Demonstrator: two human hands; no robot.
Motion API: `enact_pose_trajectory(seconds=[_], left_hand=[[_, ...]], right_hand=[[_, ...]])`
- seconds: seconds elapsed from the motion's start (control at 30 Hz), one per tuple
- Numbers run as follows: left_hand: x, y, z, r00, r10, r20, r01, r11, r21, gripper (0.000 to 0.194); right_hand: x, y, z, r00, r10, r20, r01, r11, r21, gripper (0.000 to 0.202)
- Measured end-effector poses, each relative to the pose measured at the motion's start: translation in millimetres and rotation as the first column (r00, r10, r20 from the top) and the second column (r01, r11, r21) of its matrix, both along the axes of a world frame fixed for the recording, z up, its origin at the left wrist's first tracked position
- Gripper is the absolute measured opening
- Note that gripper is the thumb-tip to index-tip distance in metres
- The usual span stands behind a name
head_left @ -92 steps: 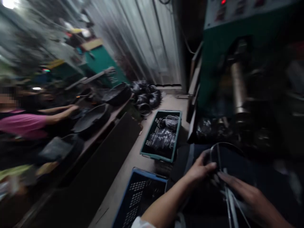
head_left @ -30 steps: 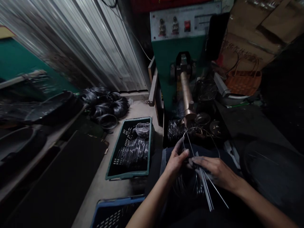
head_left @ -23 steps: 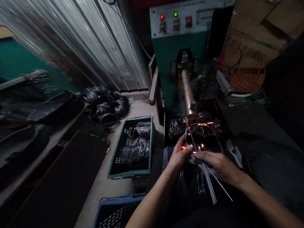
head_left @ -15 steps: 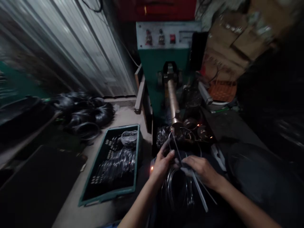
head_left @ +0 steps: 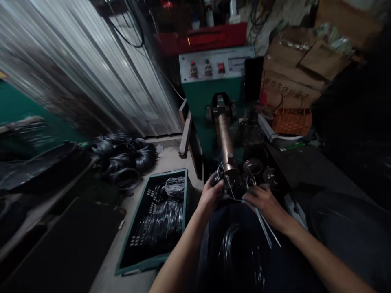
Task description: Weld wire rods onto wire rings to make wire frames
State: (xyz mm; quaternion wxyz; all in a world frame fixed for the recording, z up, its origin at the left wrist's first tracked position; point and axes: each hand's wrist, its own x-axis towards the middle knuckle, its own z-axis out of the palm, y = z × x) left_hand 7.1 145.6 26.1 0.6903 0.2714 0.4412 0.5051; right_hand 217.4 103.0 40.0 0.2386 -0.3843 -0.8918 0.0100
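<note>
My left hand [head_left: 210,193] is closed on a thin bent wire piece [head_left: 229,188], just below and left of the tip of a copper-coloured machine arm [head_left: 225,140]. My right hand [head_left: 265,204] grips a pair of thin metal rods [head_left: 265,228], whose lower ends stick out beneath the palm. The wire runs between the two hands. Below them lies a coil of shiny wire rings [head_left: 227,248], over dark cloth. Where the wire meets the arm's tip is too dark to make out.
A green crate [head_left: 122,254] on the floor at left holds many wire pieces. Behind it lie black wire coils [head_left: 126,156]. The green machine [head_left: 198,93] stands ahead, with an orange basket [head_left: 291,121] and a cardboard box [head_left: 290,81] to its right.
The glowing sparks near the hands and machine are gone. My hands are farther apart, and the right one has moved away from the left with the rods. The view has shifted.
</note>
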Motion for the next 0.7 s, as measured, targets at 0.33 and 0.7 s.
enact_pose_trajectory(seconds=[0.33,0.7], left_hand=[[0.4,40.2,-5.6,0.999,-0.002,-0.033,0.004,0.997,0.080,0.065],[-3.7,68.2,-23.1,0.997,0.048,-0.060,-0.043,0.996,0.082,0.062]], right_hand=[[-0.1,36.1,-11.1,0.979,0.007,-0.205,-0.030,0.994,-0.109,0.009],[-4.2,62.5,-20.1,0.970,-0.022,-0.244,-0.025,0.982,-0.186,0.007]])
